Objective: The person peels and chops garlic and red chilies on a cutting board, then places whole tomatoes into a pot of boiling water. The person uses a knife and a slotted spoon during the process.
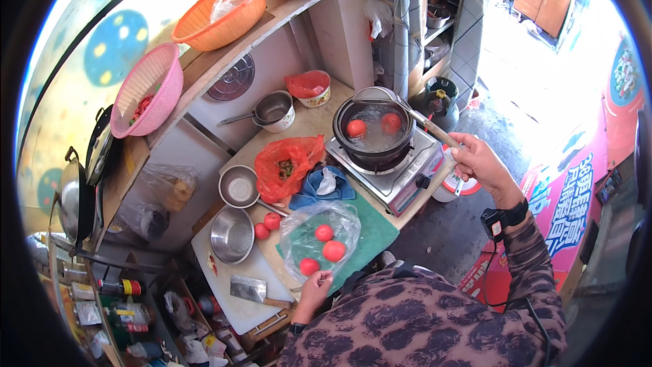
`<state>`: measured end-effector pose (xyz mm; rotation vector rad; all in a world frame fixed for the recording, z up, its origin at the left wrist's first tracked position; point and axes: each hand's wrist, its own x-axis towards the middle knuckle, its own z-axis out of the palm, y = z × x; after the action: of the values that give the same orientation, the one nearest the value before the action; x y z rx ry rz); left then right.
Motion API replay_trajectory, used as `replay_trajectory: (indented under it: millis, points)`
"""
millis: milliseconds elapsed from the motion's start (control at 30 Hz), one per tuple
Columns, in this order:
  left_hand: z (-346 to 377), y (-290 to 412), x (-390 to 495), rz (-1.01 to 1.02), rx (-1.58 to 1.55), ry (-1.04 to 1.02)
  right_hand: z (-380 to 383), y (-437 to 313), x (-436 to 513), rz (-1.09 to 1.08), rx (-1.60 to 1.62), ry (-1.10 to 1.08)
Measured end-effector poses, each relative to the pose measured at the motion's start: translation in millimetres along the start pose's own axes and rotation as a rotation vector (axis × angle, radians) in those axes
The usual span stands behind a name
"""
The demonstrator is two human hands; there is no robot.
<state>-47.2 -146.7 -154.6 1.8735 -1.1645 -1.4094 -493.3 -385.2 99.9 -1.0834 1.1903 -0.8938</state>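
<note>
My right hand [473, 158] grips the wooden handle of a strainer ladle [376, 94], whose metal head rests at the far rim of a dark pot [374, 148]. Two red tomatoes [356, 128] sit in the bubbling water of that pot, on a portable gas stove [384, 173]. My left hand [315, 290] is at the near edge of a clear plastic bag [300, 221], fingers bent; whether it pinches the bag I cannot tell. Several tomatoes [333, 251] lie on the bag, over a green cutting board [374, 234]. Two more tomatoes [272, 220] lie left of it.
A cleaver [249, 288] lies on a white board [229, 306] at the left. Metal bowls [232, 234], a red plastic bag [285, 163] and a blue cloth [344, 188] are near the boards. A saucepan [272, 107] stands behind; a gas cylinder [440, 104] is beyond the stove.
</note>
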Motion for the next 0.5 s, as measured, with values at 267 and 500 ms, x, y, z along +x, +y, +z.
replay_trajectory:
  millis: [267,500]
  points:
    - [-26.9,-14.0,-0.4,0.03,-0.022,-0.011,38.1,34.7,11.8,-0.152,-0.301,0.121]
    - [-48.7,-39.5,-5.6,0.024,-0.038,0.004,62.6,80.6,40.3,-0.052,-0.268,0.288]
